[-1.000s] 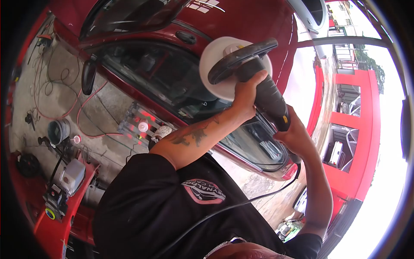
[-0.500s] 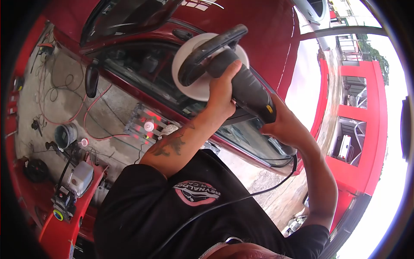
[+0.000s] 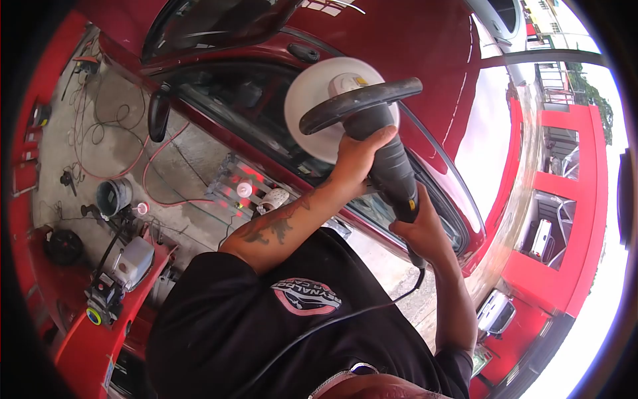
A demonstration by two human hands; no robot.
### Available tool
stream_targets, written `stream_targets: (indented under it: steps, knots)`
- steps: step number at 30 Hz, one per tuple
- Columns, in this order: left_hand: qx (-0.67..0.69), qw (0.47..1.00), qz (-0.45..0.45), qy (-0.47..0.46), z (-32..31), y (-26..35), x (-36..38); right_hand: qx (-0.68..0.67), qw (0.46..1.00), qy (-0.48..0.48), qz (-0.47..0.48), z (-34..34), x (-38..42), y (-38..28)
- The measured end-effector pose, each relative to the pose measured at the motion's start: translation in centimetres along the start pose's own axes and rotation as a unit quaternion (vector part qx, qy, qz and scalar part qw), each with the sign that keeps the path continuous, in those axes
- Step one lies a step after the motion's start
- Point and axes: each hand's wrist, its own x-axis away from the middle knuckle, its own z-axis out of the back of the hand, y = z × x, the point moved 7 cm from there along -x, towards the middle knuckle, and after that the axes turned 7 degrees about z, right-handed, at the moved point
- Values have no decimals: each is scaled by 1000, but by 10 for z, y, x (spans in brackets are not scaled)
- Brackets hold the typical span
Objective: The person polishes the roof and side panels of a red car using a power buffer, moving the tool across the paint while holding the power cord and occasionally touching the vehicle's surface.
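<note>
My left hand (image 3: 355,159), on a tattooed forearm, grips the neck of a black electric polisher (image 3: 392,174) just under its loop handle (image 3: 359,101). My right hand (image 3: 420,231) holds the rear grip of the same tool. The white round pad (image 3: 311,100) rests against the red car (image 3: 399,40) at the top edge of the side window (image 3: 239,100). The power cord (image 3: 332,322) trails from the tool's rear across my black shirt.
The car's black side mirror (image 3: 158,113) sticks out at the left. On the concrete floor lie red hoses (image 3: 156,163), a bucket (image 3: 111,196) and a metal rack (image 3: 232,183) with small bottles. A red machine (image 3: 106,292) stands at the lower left. A red building (image 3: 571,199) is at the right.
The polisher swung left along the window's top edge, then back right. My right hand has drawn in closer under the tool.
</note>
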Motion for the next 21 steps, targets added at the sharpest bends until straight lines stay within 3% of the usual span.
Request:
stream_targets:
  steps: [9, 21]
  knots:
    - [-57, 986, -108, 117, 91, 63, 9, -28, 993, -64, 94, -80, -56, -20]
    - [-221, 940, -149, 211, 166, 183, -6, -140, 973, -56, 177, -194, -140, -62]
